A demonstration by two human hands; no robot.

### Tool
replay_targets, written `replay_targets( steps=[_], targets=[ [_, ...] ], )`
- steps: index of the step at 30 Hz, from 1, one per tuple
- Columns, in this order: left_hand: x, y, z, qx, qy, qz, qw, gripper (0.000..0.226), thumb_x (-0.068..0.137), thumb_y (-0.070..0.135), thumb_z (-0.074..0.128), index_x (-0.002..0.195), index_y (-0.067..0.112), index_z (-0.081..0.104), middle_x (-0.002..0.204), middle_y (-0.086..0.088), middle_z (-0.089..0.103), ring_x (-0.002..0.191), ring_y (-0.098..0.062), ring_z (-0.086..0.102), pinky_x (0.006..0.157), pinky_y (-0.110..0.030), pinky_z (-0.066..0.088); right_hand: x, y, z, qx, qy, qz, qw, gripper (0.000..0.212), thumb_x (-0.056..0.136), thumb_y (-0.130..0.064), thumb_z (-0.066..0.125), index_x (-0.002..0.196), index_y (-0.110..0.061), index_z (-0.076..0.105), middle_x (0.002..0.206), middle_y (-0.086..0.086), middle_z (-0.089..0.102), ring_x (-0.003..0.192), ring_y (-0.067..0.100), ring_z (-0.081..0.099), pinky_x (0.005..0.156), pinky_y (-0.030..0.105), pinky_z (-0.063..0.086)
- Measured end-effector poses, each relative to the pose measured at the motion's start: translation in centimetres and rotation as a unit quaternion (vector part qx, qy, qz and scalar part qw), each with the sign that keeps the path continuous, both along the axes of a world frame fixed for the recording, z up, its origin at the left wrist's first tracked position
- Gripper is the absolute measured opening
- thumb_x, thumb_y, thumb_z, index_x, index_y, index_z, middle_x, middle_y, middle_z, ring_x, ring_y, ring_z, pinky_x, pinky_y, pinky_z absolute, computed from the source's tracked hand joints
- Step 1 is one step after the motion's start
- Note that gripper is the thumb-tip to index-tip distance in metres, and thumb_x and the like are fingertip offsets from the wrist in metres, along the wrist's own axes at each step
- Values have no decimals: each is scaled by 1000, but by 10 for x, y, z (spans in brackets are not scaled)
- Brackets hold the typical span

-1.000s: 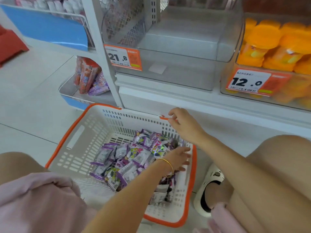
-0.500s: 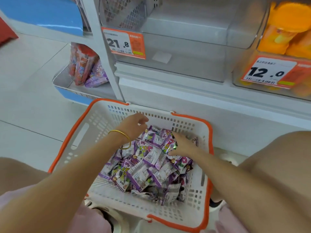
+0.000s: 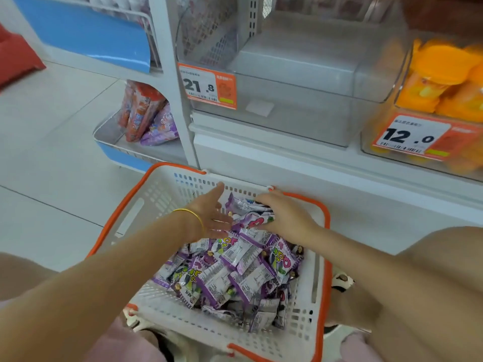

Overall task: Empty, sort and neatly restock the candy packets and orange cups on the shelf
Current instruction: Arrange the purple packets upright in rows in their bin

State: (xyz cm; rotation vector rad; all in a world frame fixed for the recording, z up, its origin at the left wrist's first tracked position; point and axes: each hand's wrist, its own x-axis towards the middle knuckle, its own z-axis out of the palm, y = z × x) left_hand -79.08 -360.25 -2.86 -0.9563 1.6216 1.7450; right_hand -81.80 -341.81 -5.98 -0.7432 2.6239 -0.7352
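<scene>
1. A white plastic basket with an orange rim (image 3: 156,199) sits on the floor against the white shelf (image 3: 287,163). It holds a loose heap of purple and white foil candy packets (image 3: 235,270).
2. Both hands are at the heap's far end, nearest the shelf. The bunch being gathered lies between them, so neither hand is nearer.
3. The left hand (image 3: 211,215), with a gold bangle (image 3: 193,218) at the wrist, is flat and fully open. Its palm faces right and touches the bunch's left side.
4. The right hand (image 3: 285,218) lies palm down on the bunch, fingers curled over its far edge, gripping several packets.
5. Directly above, the clear plastic bin (image 3: 295,121) is empty. The likely next move is to lift the bunch up into it.
6. Orange plastic cups (image 3: 444,82) are stacked further right on the shelf.
</scene>
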Motion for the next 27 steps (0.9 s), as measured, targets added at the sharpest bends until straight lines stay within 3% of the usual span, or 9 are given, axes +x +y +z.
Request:
replay_targets(
  steps=[2, 5, 7, 9, 14, 17, 20, 23, 27],
  targets=[
    [4, -2, 15, 31, 3, -10, 999, 53, 90, 58, 43, 104, 9, 54, 94, -12, 65, 80, -24, 61, 69, -37, 52, 8, -3, 34, 19, 13, 53, 998, 65, 80, -21, 74, 138, -21, 46, 127, 0, 49, 112, 19, 51, 88, 33, 44],
    [13, -1, 29, -6, 52, -22, 998, 20, 89, 32, 61, 88, 13, 56, 72, -3, 57, 70, -18, 60, 69, -30, 50, 16, -2, 61, 54, 70, 99, 991, 71, 76, -1, 69, 139, -24, 44, 121, 0, 44, 97, 21, 53, 74, 35, 46],
    [19, -4, 30, 1, 83, -8, 997, 9, 86, 16, 65, 90, 10, 60, 64, 0, 51, 58, -13, 56, 60, -26, 53, 17, -2, 64, 74, 127, 106, 983, 76, 75, 8, 61, 140, -25, 42, 118, 3, 45, 92, 24, 55, 71, 39, 48],
    [22, -10, 28, 20, 107, 18, 994, 19, 84, 9, 67, 101, 6, 61, 68, -2, 55, 48, -9, 55, 55, -27, 57, 15, -2, 65, 75, 143, 79, 984, 73, 78, 4, 63, 141, -25, 39, 117, 3, 48, 93, 24, 57, 67, 32, 47],
    [24, -29, 25, -41, 175, 72, 981, 33, 82, 3, 67, 114, 4, 57, 92, -12, 64, 66, -18, 62, 55, -30, 57, -4, 3, 66, 86, 18, 35, 996, 54, 79, -28, 75, 117, -20, 38, 112, 9, 61, 100, 26, 58, 83, 38, 49],
    [23, -40, 23, -81, 196, 96, 972, 20, 80, -2, 68, 95, 7, 57, 98, -18, 63, 73, -23, 63, 49, -26, 57, -13, 9, 68, 113, -17, 46, 992, 45, 74, -32, 79, 102, -24, 45, 103, 4, 61, 90, 23, 56, 75, 33, 45],
    [24, -46, 16, -119, 186, 83, 972, 26, 78, 0, 71, 85, 14, 50, 100, -19, 60, 75, -30, 66, 54, -34, 59, -15, 9, 81, 27, -92, 48, 994, 37, 68, -26, 84, 97, -23, 61, 107, 1, 65, 99, 22, 60, 86, 37, 48],
    [28, -41, 11, -83, 178, 57, 979, 27, 79, -1, 69, 86, 15, 48, 102, -20, 55, 81, -33, 64, 55, -35, 59, -13, 3, 84, -49, -137, 34, 989, 38, 67, -20, 84, 86, -32, 54, 105, -3, 63, 102, 17, 59, 88, 35, 47],
    [31, -30, 15, 37, 169, 27, 985, 20, 90, 11, 59, 106, 22, 57, 100, -15, 55, 82, -29, 57, 63, -37, 60, -15, -2, 75, -59, -142, 43, 987, 35, 67, -21, 84, 84, -29, 55, 101, -4, 61, 98, 18, 58, 82, 29, 45]
  ],
)
